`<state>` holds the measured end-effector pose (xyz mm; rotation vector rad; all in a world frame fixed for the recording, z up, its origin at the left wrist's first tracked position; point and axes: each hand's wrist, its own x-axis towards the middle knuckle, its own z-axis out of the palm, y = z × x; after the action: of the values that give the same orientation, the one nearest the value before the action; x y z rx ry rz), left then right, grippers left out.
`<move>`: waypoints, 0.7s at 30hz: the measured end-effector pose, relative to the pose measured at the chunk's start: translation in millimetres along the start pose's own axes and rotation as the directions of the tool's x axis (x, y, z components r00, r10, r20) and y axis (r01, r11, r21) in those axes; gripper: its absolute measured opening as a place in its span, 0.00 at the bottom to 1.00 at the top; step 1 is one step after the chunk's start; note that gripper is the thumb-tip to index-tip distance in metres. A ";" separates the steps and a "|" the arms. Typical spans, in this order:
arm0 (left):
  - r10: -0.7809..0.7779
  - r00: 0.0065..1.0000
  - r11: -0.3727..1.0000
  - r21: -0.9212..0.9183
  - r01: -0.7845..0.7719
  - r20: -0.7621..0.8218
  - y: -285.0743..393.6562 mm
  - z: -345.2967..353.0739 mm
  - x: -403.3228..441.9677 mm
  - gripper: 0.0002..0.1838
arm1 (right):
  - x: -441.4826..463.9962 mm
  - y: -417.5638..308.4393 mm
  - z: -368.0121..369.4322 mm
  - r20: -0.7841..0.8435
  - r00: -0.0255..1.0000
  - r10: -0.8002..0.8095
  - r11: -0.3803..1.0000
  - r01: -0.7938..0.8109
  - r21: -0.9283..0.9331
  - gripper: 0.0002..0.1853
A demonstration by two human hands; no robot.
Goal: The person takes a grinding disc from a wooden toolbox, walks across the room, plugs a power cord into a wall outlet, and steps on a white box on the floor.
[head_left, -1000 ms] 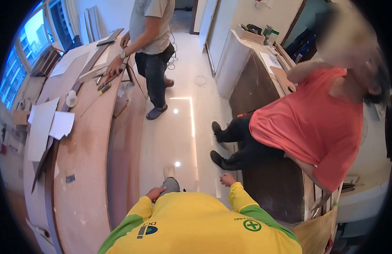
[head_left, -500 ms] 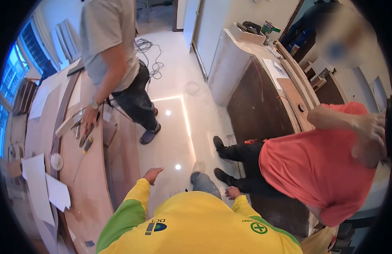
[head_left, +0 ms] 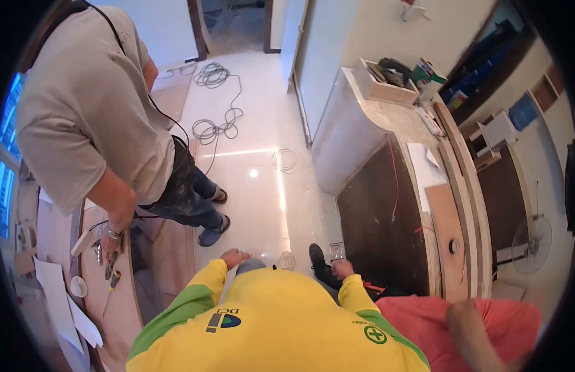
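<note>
My left hand (head_left: 236,257) hangs in front of my yellow and green sleeve, above the pale floor. Its fingers stretch loosely to the right, with nothing seen in them. My right hand (head_left: 343,269) is on the other side of my body, near a person's dark shoe (head_left: 320,257). Its fingers are curled in, and no object shows in them. Neither hand touches a tool. Left of me, a person in a grey shirt (head_left: 89,118) has a hand by pliers (head_left: 109,269) on a wooden workbench (head_left: 123,310). A screwdriver (head_left: 115,280) lies close by.
Coiled cable (head_left: 213,130) lies on the shiny floor (head_left: 238,180) ahead. To the right stands a curved wooden counter (head_left: 387,118) bearing a box of tools (head_left: 383,87). A person in a coral shirt (head_left: 418,316) is close at my right. White sheets (head_left: 58,291) rest at the left.
My view has moved forward along the floor. The person in grey now looms nearer at left, and the person in coral has slipped to the lower right. My right hand looks more tightly curled.
</note>
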<state>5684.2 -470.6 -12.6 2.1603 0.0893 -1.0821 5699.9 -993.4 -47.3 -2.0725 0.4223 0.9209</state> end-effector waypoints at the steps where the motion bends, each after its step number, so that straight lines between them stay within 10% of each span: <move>1: -0.009 1.000 1.000 -0.021 0.009 -0.005 24.1 -18.6 -1.5 0.43 | 1.8 -51.0 -26.5 0.031 0.987 0.156 0.987 -0.156 0.022 0.10; 3: -0.317 0.948 0.812 -0.529 0.247 -0.044 110.0 -79.8 -27.1 0.43 | 18.6 -118.1 -56.3 -0.003 0.995 -0.097 0.986 0.095 -0.140 0.10; 5: -0.321 0.946 0.804 -0.540 0.249 -0.041 105.5 -103.0 13.5 0.42 | 46.7 -181.9 -72.2 -0.029 0.995 0.093 0.951 -0.081 0.298 0.13; 9: -0.271 0.963 0.874 -0.418 0.250 0.010 103.9 -154.4 90.7 0.43 | 105.5 -278.5 -81.5 -0.052 0.999 0.001 0.935 0.018 0.354 0.13; 15: -0.245 0.950 0.784 -0.537 0.311 0.192 137.9 -280.2 191.1 0.47 | 198.6 -352.1 -104.2 0.070 0.987 -0.143 0.966 0.154 -0.206 0.15; 18: -0.150 0.988 0.982 -0.120 0.144 -0.042 134.2 -359.3 247.2 0.47 | 240.1 -366.5 -137.2 0.224 0.937 -0.269 0.783 0.349 -0.515 0.16; 21: -0.138 0.989 0.971 -0.203 0.124 -0.054 129.7 -442.8 303.7 0.45 | 239.0 -448.5 -160.8 -0.017 1.000 0.026 0.996 -0.027 -0.088 0.17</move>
<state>6225.6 -365.2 17.2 2.0321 0.3617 -1.0266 6192.4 -839.1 85.9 -2.1600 0.4249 0.9550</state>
